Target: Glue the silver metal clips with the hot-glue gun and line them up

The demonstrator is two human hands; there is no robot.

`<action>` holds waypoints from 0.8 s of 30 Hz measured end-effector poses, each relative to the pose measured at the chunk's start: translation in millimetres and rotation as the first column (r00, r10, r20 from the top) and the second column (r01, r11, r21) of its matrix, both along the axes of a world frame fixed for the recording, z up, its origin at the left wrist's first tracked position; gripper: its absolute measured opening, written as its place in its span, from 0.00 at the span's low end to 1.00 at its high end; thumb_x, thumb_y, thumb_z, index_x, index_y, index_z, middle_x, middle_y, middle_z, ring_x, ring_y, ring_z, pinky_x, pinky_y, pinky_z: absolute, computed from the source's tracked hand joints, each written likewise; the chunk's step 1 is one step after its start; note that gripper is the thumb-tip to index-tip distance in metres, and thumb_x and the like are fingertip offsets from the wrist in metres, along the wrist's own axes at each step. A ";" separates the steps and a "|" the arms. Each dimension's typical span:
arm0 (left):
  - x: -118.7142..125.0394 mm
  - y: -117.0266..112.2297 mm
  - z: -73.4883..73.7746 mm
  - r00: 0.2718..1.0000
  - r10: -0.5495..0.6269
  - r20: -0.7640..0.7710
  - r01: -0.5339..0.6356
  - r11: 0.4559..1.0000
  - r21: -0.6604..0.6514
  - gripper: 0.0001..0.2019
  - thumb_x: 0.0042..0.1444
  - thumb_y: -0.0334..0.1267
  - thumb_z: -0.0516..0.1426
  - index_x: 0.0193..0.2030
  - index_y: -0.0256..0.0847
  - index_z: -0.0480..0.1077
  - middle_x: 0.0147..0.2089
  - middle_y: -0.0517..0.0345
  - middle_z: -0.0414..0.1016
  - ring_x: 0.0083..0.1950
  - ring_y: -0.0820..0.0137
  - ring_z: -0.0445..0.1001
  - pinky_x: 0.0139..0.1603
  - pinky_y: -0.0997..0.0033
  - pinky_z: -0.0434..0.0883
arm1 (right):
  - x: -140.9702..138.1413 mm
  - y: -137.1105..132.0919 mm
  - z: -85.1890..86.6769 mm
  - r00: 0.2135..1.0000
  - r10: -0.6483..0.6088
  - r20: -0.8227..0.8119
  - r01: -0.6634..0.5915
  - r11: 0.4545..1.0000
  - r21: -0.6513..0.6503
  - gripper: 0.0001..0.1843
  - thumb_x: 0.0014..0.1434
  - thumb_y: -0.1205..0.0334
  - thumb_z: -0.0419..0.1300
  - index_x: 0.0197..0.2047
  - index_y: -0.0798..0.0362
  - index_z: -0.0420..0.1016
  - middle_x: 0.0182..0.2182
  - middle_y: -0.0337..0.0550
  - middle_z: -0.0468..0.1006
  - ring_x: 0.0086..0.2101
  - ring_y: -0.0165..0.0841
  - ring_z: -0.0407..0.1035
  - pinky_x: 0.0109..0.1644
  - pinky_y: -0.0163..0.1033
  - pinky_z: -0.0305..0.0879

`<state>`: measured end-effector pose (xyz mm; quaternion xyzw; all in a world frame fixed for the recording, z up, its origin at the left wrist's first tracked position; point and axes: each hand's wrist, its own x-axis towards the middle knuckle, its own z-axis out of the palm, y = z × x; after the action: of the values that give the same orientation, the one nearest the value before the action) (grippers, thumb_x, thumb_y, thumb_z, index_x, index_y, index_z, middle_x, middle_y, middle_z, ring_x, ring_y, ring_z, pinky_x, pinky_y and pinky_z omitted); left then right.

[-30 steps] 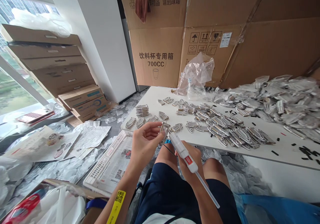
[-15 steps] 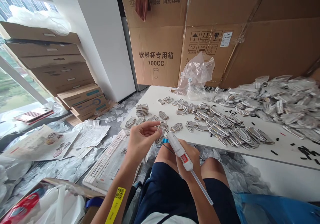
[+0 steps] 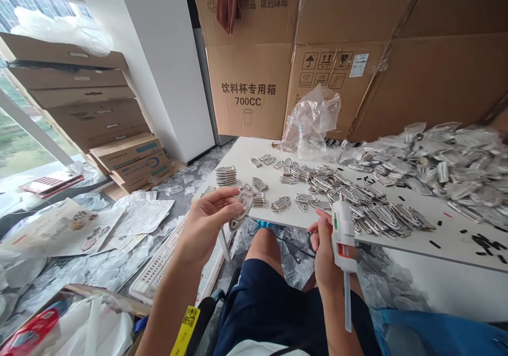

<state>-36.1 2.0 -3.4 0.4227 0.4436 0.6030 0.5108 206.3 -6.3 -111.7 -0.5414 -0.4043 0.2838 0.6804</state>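
Now farther apart: left hand (image 3: 200,222) pinched on a frame (image 3: 245,202), right hand (image 3: 326,255) loosely around the glue gun (image 3: 343,230).

We are wearing dark navy shorts (image 3: 270,308) with a small white mark (image 3: 239,279) on one side; a white top (image 3: 257,347) is showing beneath a black strap (image 3: 288,348), and a yellow, code-printed strip (image 3: 185,330) is showing by our bare left forearm (image 3: 170,287)

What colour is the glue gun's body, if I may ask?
The glue gun's body is mostly white, as the head view shows.
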 end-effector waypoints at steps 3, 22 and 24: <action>9.7 -3.7 0.4 0.993 -0.086 0.075 0.089 0.996 -0.030 0.17 0.45 0.38 0.79 0.43 0.41 0.87 0.32 0.59 0.81 0.34 0.74 0.77 0.39 0.78 0.73 | -2.3 2.7 0.7 0.992 0.055 -0.111 -0.052 0.998 0.023 0.27 0.69 0.36 0.64 0.57 0.50 0.80 0.30 0.35 0.75 0.21 0.26 0.57 0.25 0.37 0.53; 29.6 -7.6 -2.1 0.951 -0.278 0.137 0.290 0.954 -0.082 0.16 0.48 0.38 0.77 0.44 0.41 0.86 0.38 0.54 0.85 0.38 0.70 0.80 0.44 0.72 0.76 | 7.0 16.0 -17.3 0.962 0.173 -0.209 -0.179 0.984 -0.010 0.21 0.64 0.40 0.68 0.42 0.51 0.80 0.28 0.36 0.75 0.19 0.25 0.57 0.23 0.35 0.52; 27.0 -6.6 -2.4 0.956 -0.275 0.104 0.282 0.957 -0.061 0.16 0.49 0.40 0.78 0.44 0.41 0.86 0.39 0.54 0.85 0.39 0.69 0.80 0.45 0.72 0.76 | 8.5 19.4 -21.8 0.961 0.192 -0.199 -0.202 0.979 -0.031 0.24 0.64 0.37 0.68 0.40 0.52 0.81 0.26 0.37 0.76 0.18 0.25 0.57 0.22 0.35 0.53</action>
<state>-9.1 -4.6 -5.8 0.4326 0.3771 0.5271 0.6267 214.7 13.1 -133.5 -0.4853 -0.3802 0.4118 0.6711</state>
